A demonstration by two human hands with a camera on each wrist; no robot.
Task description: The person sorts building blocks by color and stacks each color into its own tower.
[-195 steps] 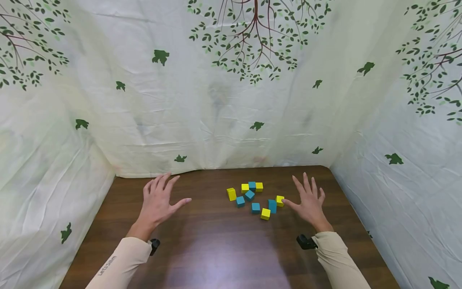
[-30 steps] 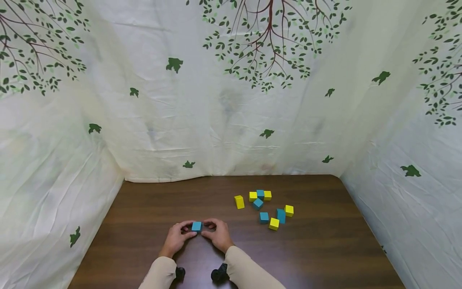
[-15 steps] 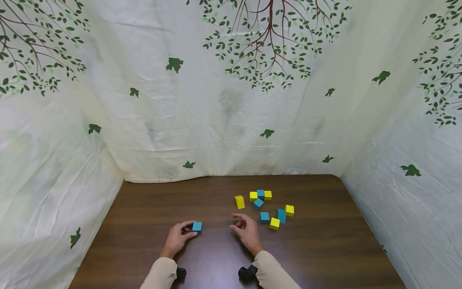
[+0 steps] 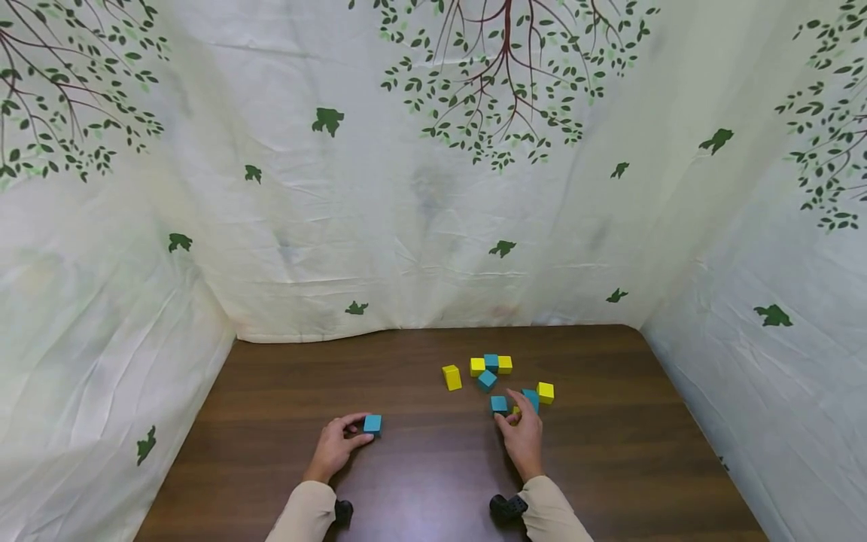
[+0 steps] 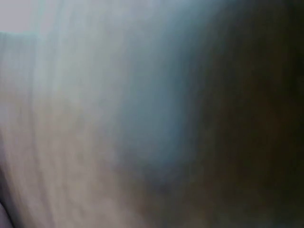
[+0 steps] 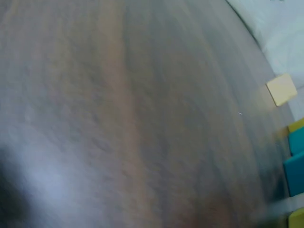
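Near the middle of the wooden table, a blue cube (image 4: 372, 424) sits between the thumb and forefinger of my left hand (image 4: 332, 449), which pinches it from its left side. Over the front of the scattered cubes, my right hand (image 4: 524, 443) has its thumb and forefinger spread apart. Beneath them a yellow cube (image 4: 516, 411) is mostly hidden. A blue cube (image 4: 498, 405) lies just left of the right fingertips, and a blue block (image 4: 531, 398) is partly covered by that hand. The left wrist view is too blurred to show the held cube clearly.
Behind the right hand lie a yellow block (image 4: 451, 378), a blue cube (image 4: 487, 380) and a row of yellow (image 4: 477, 366), blue (image 4: 491, 362) and yellow cubes. Another yellow cube (image 4: 545, 393) stands at the right. A white leaf-print cloth (image 4: 433, 286) borders the table (image 4: 305, 376).
My right hand has let go of the blue cube that both hands held and has moved right to the scattered cubes. My left hand still holds that cube in place.
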